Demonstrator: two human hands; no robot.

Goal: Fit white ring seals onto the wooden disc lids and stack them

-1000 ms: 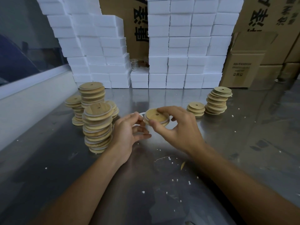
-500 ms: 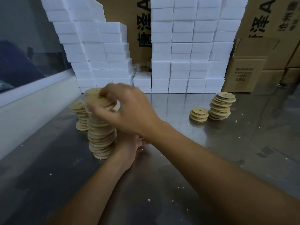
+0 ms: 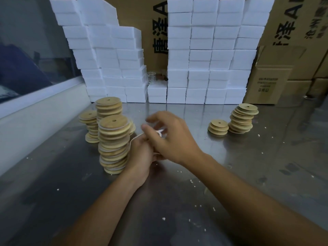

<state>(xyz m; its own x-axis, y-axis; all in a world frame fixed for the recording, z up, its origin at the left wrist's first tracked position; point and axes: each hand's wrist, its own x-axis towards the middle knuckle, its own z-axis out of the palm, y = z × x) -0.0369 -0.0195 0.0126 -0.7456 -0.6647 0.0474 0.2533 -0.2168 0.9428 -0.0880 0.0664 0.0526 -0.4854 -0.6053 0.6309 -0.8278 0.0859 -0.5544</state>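
The left hand (image 3: pixel 142 153) and right hand (image 3: pixel 170 137) meet close together above the tabletop (image 3: pixel 177 201), the right lying partly over the left. The left hand's fingers curl round thin white ring seals (image 3: pixel 160 132), a strand of which shows between the two hands and loops out toward the left. The right hand's thumb and fingers bend loosely over those seals; whether they pinch one cannot be told, as the fingers are blurred.

Just left of the left hand stands a tall, uneven stack of wooden disc lids (image 3: pixel 113 144), white seal edges showing between many of the discs. Behind it rise a second tall stack (image 3: pixel 109 107) and a shorter one (image 3: pixel 89 125). Well to the right of the hands sit a low stack of bare discs (image 3: pixel 218 126) and a taller one (image 3: pixel 242 118).

Beyond the hands, white foam blocks (image 3: pixel 204 54) are piled against cardboard cartons (image 3: pixel 276 82). White crumbs (image 3: pixel 193 181) lie scattered on the tabletop.
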